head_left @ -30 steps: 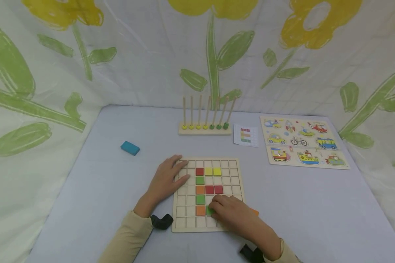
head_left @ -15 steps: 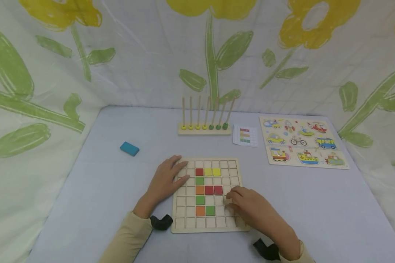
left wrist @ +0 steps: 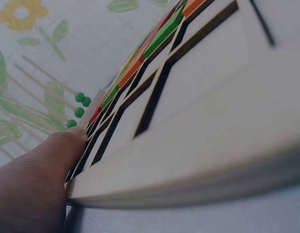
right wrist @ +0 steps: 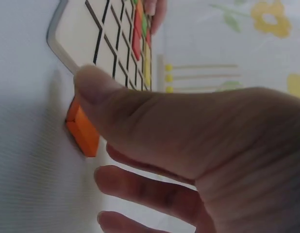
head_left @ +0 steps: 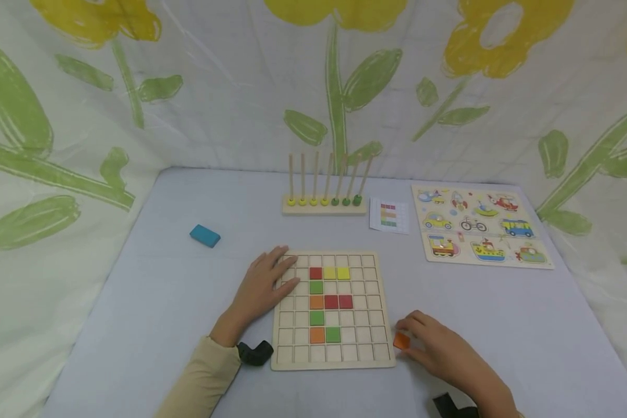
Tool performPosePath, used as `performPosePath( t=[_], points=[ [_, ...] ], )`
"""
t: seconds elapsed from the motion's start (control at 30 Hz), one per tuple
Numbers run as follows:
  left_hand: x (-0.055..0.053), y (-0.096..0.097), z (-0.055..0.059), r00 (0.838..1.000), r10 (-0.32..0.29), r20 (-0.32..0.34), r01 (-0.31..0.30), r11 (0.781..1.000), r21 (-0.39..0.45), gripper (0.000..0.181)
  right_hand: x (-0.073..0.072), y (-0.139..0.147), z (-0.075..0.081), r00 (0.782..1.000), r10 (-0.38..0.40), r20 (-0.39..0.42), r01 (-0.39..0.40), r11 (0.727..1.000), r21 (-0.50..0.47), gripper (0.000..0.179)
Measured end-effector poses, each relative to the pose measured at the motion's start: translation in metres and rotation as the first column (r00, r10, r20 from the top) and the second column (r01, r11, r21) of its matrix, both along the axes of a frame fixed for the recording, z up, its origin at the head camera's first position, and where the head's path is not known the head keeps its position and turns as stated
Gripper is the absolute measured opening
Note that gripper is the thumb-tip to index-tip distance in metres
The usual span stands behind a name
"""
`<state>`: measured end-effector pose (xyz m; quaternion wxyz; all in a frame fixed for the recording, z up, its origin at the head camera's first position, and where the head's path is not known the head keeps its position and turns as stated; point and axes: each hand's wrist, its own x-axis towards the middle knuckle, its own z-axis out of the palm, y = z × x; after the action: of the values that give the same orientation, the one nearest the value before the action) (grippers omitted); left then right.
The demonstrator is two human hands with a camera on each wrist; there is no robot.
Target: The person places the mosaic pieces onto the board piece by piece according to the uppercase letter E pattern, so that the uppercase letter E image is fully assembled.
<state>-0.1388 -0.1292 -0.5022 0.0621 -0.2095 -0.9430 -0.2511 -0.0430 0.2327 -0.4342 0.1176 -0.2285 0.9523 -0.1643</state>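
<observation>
A wooden grid board (head_left: 286, 353) lies on the table, with red, yellow, green and orange square tiles set in some cells. My left hand (head_left: 261, 284) rests at the board's left edge, fingers spread over its outer cells; in the left wrist view its thumb (left wrist: 48, 155) touches the edge. Just beyond the board's right edge, my right hand (head_left: 439, 348) has thumb and forefinger around an orange tile (head_left: 401, 341) on the table. In the right wrist view the thumb covers part of the orange tile (right wrist: 86, 133). A green tile (head_left: 332, 335) sits in the row's second filled cell.
A blue block (head_left: 205, 235) lies at the left. At the back stand a peg rack (head_left: 324, 207) with yellow and green beads and a printed pattern card (head_left: 389, 215). A vehicle picture puzzle (head_left: 480, 226) lies at the right. Flowered cloth hangs behind.
My right hand has let go of the green tile on the board and moved right, off the board, to the orange tile. My left hand has stayed in place.
</observation>
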Motion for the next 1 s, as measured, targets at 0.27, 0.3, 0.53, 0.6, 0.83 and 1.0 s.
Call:
performPosePath(
  t=[0.27,0.3,0.53,0.6,0.83,1.0],
  points=[
    [0.000,-0.002,-0.002,1.000,0.003,-0.001,-0.003,1.000,0.012,0.055,0.001,-0.001,-0.007,0.999,-0.016,-0.040,0.017,1.000,0.015,0.032],
    [0.000,-0.002,-0.002,1.000,0.012,0.006,-0.013,1.000,0.020,0.056,0.001,-0.001,-0.007,0.999,-0.019,-0.046,0.020,1.000,0.018,0.032],
    [0.000,-0.001,-0.003,0.995,0.093,0.039,-0.096,0.991,0.096,0.061,0.000,-0.003,-0.008,0.996,-0.035,-0.080,0.040,0.998,0.057,0.033],
    [0.000,-0.001,-0.003,0.994,0.100,0.042,-0.104,0.990,0.099,0.061,0.000,-0.003,-0.007,0.996,-0.033,-0.079,0.038,0.997,0.062,0.033],
    [-0.001,0.001,-0.002,0.994,0.094,0.056,-0.099,0.990,0.098,0.059,-0.002,-0.004,-0.005,0.996,-0.039,-0.074,0.043,0.998,0.051,0.034],
    [-0.001,0.000,0.000,0.994,0.084,0.066,-0.089,0.993,0.081,0.059,-0.007,-0.012,-0.004,0.996,-0.032,-0.083,0.032,0.999,0.005,0.034]
  ],
)
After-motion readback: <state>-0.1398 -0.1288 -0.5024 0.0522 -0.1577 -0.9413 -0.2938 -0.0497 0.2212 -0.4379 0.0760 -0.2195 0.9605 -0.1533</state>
